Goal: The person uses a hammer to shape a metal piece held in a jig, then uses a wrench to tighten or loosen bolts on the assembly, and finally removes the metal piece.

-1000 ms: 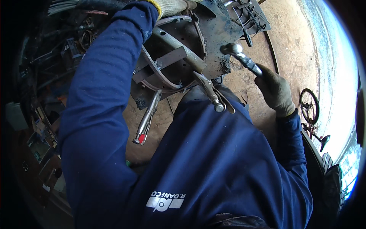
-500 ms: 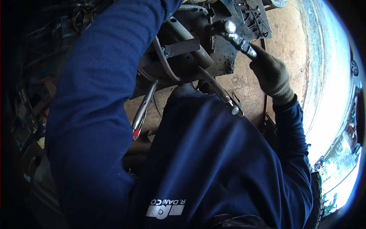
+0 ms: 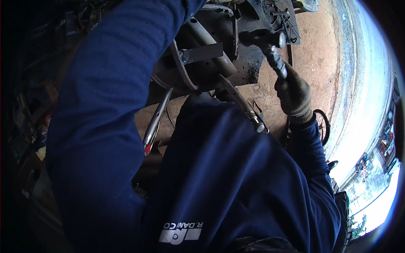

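My right hand point(image 3: 294, 95), in a dark knit glove, is closed around the handle of a hammer point(image 3: 276, 59). The hammer's head is dark with a shiny round face, raised over the right side of a dark metal work surface point(image 3: 247, 69). My left arm reaches up across the picture. Only a sliver of what looks like my left glove point(image 3: 221, 1) shows at the top edge; its fingers are hidden. Below it lie a metal tube point(image 3: 213, 46), a flat metal bar point(image 3: 202, 53) and a curved strip point(image 3: 181, 65). A silver clamp-like tool point(image 3: 242, 101) hangs at the near edge.
Another silver tool with a red part point(image 3: 156, 122) juts from the near edge, left of my body. Thin metal rods point(image 3: 289, 27) lie at the far right. A bicycle wheel point(image 3: 324, 126) stands beyond my right forearm. Cluttered shelves or boxes point(image 3: 36, 122) fill the dark left side.
My right hand and the hammer have moved slightly down, and the hammer's head has swung to the right and turned. My left arm stays nearly in place.
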Available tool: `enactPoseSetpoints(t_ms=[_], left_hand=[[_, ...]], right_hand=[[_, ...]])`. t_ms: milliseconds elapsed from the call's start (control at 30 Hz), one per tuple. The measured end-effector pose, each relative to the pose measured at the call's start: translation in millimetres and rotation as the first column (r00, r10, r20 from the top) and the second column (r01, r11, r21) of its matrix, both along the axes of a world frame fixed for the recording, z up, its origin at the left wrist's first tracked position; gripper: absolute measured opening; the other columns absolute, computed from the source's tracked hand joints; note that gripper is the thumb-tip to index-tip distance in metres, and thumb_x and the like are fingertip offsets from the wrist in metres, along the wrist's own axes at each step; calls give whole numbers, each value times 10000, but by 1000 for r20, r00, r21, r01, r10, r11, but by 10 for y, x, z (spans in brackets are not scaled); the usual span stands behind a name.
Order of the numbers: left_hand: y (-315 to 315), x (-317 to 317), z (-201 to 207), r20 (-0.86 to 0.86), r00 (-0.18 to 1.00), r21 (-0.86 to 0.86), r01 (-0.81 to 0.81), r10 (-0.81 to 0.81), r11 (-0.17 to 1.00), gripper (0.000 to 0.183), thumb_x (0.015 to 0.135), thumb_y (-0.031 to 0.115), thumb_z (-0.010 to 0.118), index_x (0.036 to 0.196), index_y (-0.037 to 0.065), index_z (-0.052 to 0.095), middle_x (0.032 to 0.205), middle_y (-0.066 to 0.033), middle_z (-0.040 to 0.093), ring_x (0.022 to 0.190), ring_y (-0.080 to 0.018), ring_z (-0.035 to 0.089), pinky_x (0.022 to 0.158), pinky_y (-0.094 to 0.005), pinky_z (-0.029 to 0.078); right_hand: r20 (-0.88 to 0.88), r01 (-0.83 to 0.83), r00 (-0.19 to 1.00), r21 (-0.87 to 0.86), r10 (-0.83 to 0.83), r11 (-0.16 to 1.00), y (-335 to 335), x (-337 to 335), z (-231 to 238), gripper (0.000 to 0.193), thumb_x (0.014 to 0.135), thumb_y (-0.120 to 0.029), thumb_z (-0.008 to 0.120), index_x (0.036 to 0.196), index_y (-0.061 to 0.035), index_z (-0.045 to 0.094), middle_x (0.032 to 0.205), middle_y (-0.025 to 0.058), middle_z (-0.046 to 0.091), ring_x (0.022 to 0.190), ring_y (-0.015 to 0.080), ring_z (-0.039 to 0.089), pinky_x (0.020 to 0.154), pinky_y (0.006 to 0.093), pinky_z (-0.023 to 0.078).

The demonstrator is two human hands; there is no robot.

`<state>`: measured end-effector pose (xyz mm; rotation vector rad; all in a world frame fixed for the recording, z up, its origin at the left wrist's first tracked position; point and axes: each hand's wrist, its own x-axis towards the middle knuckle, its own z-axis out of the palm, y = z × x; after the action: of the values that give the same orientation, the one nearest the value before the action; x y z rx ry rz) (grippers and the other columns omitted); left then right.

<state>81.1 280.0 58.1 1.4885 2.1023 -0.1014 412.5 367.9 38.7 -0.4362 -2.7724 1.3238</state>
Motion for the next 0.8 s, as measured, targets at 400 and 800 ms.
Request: enactPoseSetpoints(t_ms=[400,800], left_hand=[[39,-25,-136,-25,1000,-3,17,-17,1000,548,913,504,565,1096,15,729,1156,-259,674,1132,-406,629,965,-461,486],[18,-13,-62,8,1000,-7,-2,2,1000,439,929,436,571,1071,56,738,1101,-265,676,1069,-413,641,915,-479,482]], right_hand=[[13,114,993,-62,-113,992,-42,79,-110,386,951,-170,631,1329,-101,596,921,188,713,797,338,719,705,373,562],[124,366,930,-325,-345,872,-194,272,-337,469,1038,-349,529,1349,3,546,709,-13,573,569,46,520,516,220,427]])
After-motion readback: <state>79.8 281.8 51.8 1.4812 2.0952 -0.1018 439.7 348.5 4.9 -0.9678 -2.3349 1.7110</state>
